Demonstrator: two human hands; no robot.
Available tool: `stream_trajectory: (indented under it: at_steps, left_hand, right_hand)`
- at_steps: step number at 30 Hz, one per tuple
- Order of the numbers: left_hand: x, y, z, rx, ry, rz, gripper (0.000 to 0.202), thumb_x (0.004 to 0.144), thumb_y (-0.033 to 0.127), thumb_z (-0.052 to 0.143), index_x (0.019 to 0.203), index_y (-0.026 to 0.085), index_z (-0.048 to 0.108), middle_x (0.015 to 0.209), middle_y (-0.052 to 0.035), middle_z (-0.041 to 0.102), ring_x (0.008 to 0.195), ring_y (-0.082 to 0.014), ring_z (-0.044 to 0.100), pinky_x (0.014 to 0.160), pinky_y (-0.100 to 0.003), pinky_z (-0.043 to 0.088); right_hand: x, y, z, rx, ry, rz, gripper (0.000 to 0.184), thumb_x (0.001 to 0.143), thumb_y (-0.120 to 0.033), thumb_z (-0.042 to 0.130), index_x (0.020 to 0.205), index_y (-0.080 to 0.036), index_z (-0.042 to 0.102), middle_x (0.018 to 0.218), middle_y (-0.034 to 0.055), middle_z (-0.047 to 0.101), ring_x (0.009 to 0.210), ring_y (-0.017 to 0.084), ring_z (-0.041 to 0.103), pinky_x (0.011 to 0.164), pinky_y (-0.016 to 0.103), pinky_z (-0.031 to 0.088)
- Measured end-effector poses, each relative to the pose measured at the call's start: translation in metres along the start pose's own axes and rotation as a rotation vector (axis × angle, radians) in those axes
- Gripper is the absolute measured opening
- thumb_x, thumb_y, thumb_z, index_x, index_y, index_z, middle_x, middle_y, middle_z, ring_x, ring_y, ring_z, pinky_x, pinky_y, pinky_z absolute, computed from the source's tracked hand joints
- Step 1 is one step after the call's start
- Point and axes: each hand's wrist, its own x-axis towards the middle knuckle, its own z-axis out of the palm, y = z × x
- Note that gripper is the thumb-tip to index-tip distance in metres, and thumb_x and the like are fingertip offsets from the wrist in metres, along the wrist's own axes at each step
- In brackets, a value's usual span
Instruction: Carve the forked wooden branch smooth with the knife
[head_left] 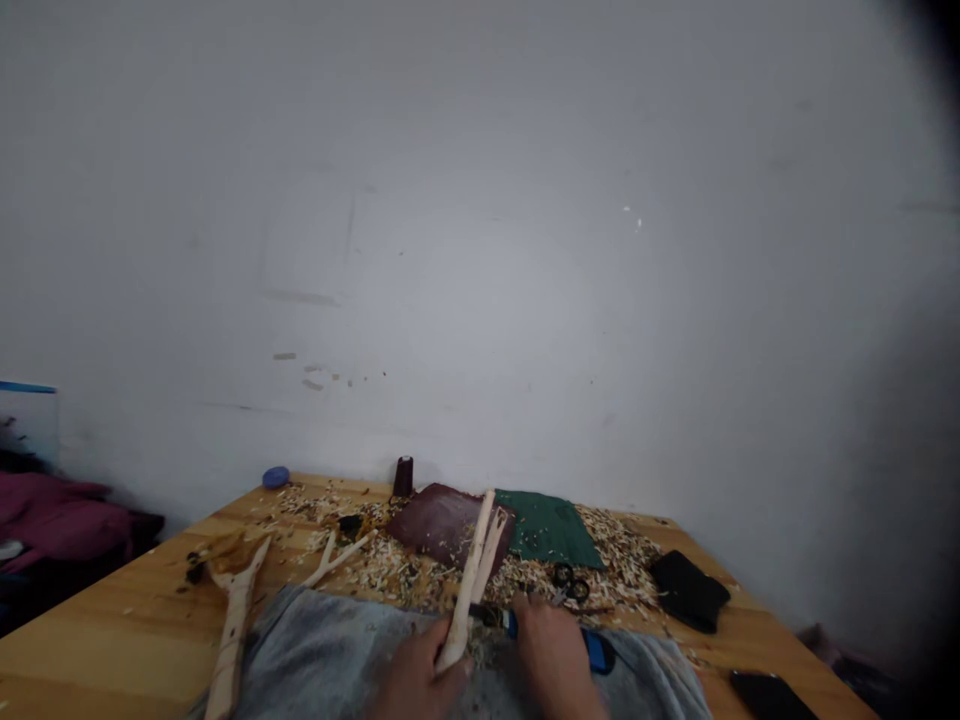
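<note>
My left hand (421, 672) is closed around the lower end of a peeled, forked wooden stick (474, 575), whose two prongs point up and away from me. My right hand (553, 652) is wrapped over a blue-and-black handheld tool (598, 652) that looks like a rotary tool. Its dark front end points left, close to the stick; whether they touch, I cannot tell. Beneath both hands a grey cloth (330, 640) covers the near edge of the table. Scissors (571, 584) with black handles lie just beyond my right hand.
Wood shavings (375, 565) litter the wooden table (112, 640). Other forked sticks (234, 630) lie left. A maroon sheet (435, 525), green sheet (551, 528) and dark thread spool (403, 477) sit toward the wall. A black pad (690, 590) and phone-like slab (772, 695) are right.
</note>
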Motion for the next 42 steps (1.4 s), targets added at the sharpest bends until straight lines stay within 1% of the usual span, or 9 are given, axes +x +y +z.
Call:
stream_trajectory:
  at_steps: [5,8,12,14,18,22,30,35,42]
  left_hand:
    - [-0.002,0.001,0.001,-0.031,-0.028,0.011,0.032,0.077,0.028,0.060,0.105,0.015,0.067,0.080,-0.0015,0.068,0.076,-0.0188,0.058,0.067,-0.024,0.041]
    - [0.000,-0.002,0.002,-0.038,-0.028,-0.012,0.037,0.076,0.028,0.060,0.111,0.016,0.066,0.084,-0.0013,0.069,0.079,-0.0192,0.059,0.071,-0.025,0.042]
    - [0.001,-0.003,0.001,-0.033,-0.018,-0.018,0.032,0.077,0.032,0.058,0.103,0.015,0.067,0.084,-0.0019,0.068,0.079,-0.0195,0.057,0.073,-0.026,0.042]
    - [0.001,-0.002,0.001,-0.029,-0.025,-0.012,0.031,0.078,0.031,0.057,0.102,0.014,0.067,0.084,-0.0028,0.068,0.079,-0.0195,0.057,0.072,-0.026,0.042]
    - [0.000,-0.001,0.000,-0.021,-0.032,-0.008,0.028,0.077,0.033,0.059,0.097,0.016,0.068,0.079,-0.0013,0.066,0.077,-0.0183,0.056,0.069,-0.025,0.040]
    - [0.001,-0.007,0.000,-0.128,-0.104,-0.039,0.031,0.078,0.045,0.061,0.094,0.020,0.066,0.068,0.0031,0.059,0.068,-0.0151,0.052,0.063,-0.023,0.040]
    - [0.002,-0.011,-0.001,-0.383,-0.206,-0.046,0.052,0.074,0.065,0.060,0.098,0.019,0.061,0.056,0.0071,0.044,0.049,-0.0106,0.041,0.051,-0.023,0.035]
    - [0.001,-0.010,0.000,-0.426,-0.218,-0.092,0.053,0.071,0.068,0.060,0.090,0.019,0.059,0.052,0.0072,0.044,0.048,-0.0100,0.039,0.050,-0.023,0.032]
    - [-0.001,-0.006,-0.001,-0.404,-0.199,-0.107,0.048,0.072,0.066,0.060,0.093,0.022,0.059,0.054,0.0065,0.046,0.047,-0.0107,0.039,0.049,-0.025,0.031]
  right_hand:
    - [0.008,0.025,-0.003,-0.041,0.025,0.114,0.043,0.086,-0.001,0.032,0.106,-0.018,0.066,0.096,0.0130,0.072,0.087,0.023,0.071,0.072,0.028,0.050]
    - [0.005,0.015,-0.002,-0.036,0.026,0.066,0.041,0.084,-0.001,0.036,0.105,-0.019,0.066,0.098,0.0126,0.072,0.088,0.023,0.071,0.073,0.028,0.050]
    - [-0.002,-0.009,0.002,-0.008,0.009,-0.029,0.040,0.082,-0.002,0.041,0.107,-0.020,0.067,0.098,0.0114,0.072,0.087,0.024,0.071,0.072,0.030,0.052]
    - [-0.003,-0.010,0.003,-0.011,0.007,-0.028,0.041,0.082,-0.003,0.040,0.108,-0.020,0.066,0.098,0.0118,0.072,0.087,0.024,0.071,0.072,0.030,0.052]
    - [0.006,0.014,0.003,-0.021,0.003,0.059,0.042,0.085,-0.002,0.036,0.107,-0.019,0.067,0.097,0.0129,0.073,0.088,0.023,0.071,0.072,0.030,0.051]
    - [0.012,0.034,0.003,-0.022,0.037,0.133,0.042,0.086,-0.002,0.033,0.107,-0.019,0.066,0.098,0.0121,0.072,0.088,0.022,0.071,0.071,0.029,0.051]
    - [0.009,0.019,0.002,0.000,0.051,0.057,0.040,0.084,-0.003,0.037,0.106,-0.021,0.065,0.102,0.0110,0.071,0.089,0.022,0.070,0.072,0.027,0.049]
    - [0.013,0.037,-0.002,-0.029,0.059,0.164,0.039,0.086,-0.004,0.036,0.107,-0.020,0.064,0.099,0.0109,0.071,0.086,0.022,0.070,0.069,0.028,0.049]
    - [0.008,0.018,-0.002,-0.020,0.048,0.057,0.038,0.085,-0.004,0.038,0.105,-0.020,0.065,0.102,0.0113,0.071,0.089,0.022,0.070,0.072,0.027,0.049]
